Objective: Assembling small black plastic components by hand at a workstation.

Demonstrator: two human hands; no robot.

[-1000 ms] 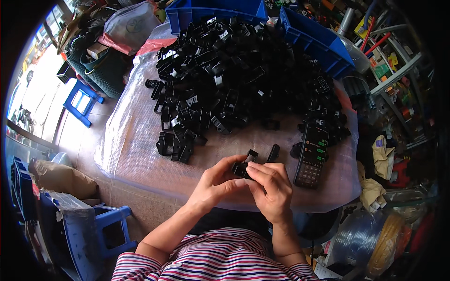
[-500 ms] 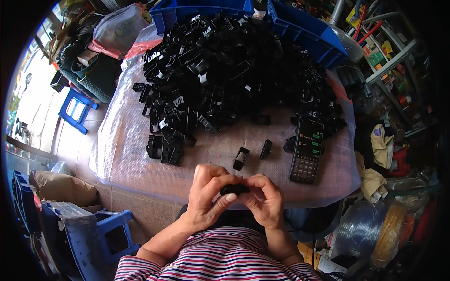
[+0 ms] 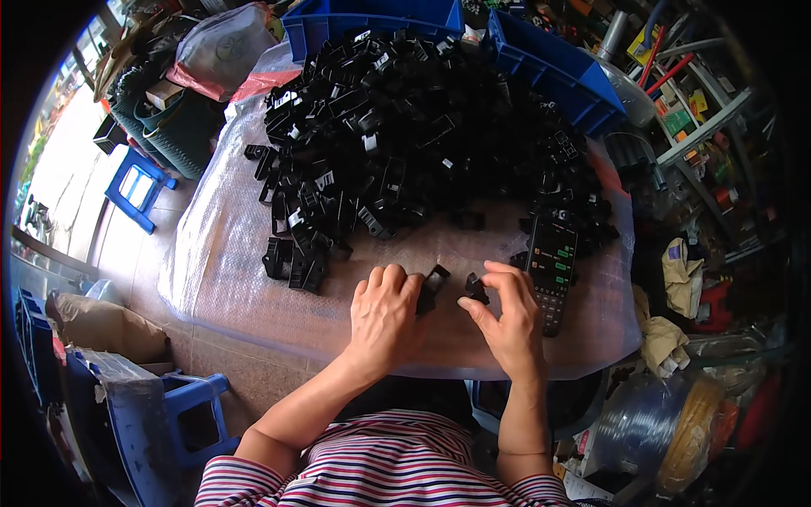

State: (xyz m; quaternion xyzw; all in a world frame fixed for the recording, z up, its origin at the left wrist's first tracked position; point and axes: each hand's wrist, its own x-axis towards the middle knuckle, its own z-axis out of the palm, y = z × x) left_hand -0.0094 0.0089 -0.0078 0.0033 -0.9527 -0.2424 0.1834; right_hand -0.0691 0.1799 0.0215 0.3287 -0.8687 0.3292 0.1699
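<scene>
My left hand (image 3: pixel 382 319) is closed, palm down, its curled fingers at the left side of a small rectangular black plastic frame (image 3: pixel 436 279). Part of that frame and the fingertips are hidden behind the hand. A smaller black plastic piece (image 3: pixel 476 289) is pinched between the thumb and fingers of my right hand (image 3: pixel 514 321), just to the right of the frame. Beyond both hands, a large heap of similar black plastic parts (image 3: pixel 397 135) covers the far part of the wrapped work surface (image 3: pixel 253 287).
A black handheld device (image 3: pixel 553 262) with a screen and keys lies right of my right hand. Blue bins (image 3: pixel 553 72) stand behind the heap. Blue stools (image 3: pixel 198 414) are at the left, and a spool wrapped in clear plastic (image 3: pixel 642 422) sits at the lower right.
My hands were together near my body around a dark part. They have separated and moved forward, the left to the frame, the right to the smaller piece that stood on the surface.
</scene>
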